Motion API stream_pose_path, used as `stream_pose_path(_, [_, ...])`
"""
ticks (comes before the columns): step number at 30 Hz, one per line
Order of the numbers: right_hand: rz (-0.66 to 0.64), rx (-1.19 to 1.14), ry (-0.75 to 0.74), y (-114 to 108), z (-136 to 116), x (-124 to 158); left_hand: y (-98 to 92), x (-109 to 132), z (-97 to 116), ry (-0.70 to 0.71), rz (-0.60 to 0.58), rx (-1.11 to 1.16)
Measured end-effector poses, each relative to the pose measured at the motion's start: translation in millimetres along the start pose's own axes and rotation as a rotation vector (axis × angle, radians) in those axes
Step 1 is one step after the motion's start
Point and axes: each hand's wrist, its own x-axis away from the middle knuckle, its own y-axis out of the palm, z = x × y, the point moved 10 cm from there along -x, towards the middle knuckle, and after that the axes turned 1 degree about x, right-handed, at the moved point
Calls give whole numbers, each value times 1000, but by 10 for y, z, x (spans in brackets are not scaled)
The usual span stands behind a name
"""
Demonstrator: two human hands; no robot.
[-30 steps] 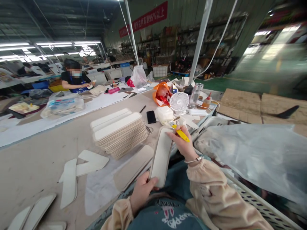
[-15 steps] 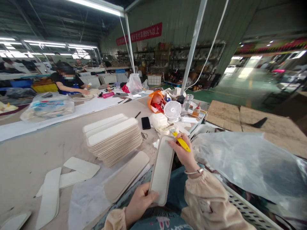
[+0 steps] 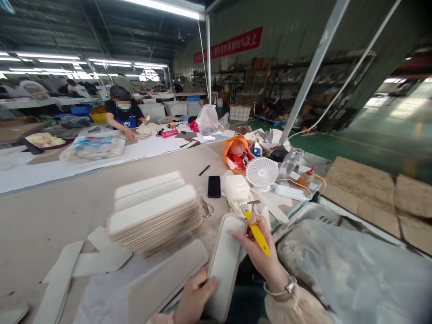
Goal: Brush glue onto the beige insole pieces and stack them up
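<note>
A long white panel [image 3: 225, 258] with rounded corners and a beige rim is held tilted over the table's near edge. My left hand [image 3: 195, 294] is closed on its lower left side, thumb on the white face. In my right hand [image 3: 265, 252] is a brush [image 3: 259, 236] with a yellow handle, its bristle end pointing up and away. The thumb of that hand also presses on the panel's upper part. Left of the panel stands a tall stack of similar panels [image 3: 157, 225]. A beige panel [image 3: 168, 274] lies on white paper nearer to me.
Loose white strips [image 3: 64, 272] lie at left. Beyond my right hand are a white plastic bag [image 3: 236, 186], scissors [image 3: 207, 208], a phone [image 3: 213, 186], a fan [image 3: 262, 172] and a glue bottle [image 3: 306, 177]. A plastic-covered crate [image 3: 340, 261] stands right. A co-worker [image 3: 123, 112] works across the table.
The view has swung to the left, so the surroundings appear farther right. Both hands keep their hold on the panel and the brush.
</note>
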Motion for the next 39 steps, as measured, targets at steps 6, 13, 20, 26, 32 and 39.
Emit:
stream_pose_path(6, [-39, -39, 90, -167, -167, -328, 238, -82, 370, -51, 37, -61])
stream_pose_path(13, [-24, 31, 33, -553, -888, -670, 541, 22, 1170, -20, 85, -57])
stream_pose_path(20, [-51, 41, -44, -789, -1259, -785, 755, 111, 1467, 20, 146, -94])
stream_pose_path(26, [-69, 16, -89, -967, -1465, -760, 974, 188, 1653, 115, 133, -131])
stream_pose_path(32, [-31, 18, -120, -1168, -1514, -795, 1307, 288, 1511, -27, -19, 245])
stream_pose_path(39, [47, 56, -139, -1420, -1422, -955, 1528, 488, 1273, -199, -177, 488])
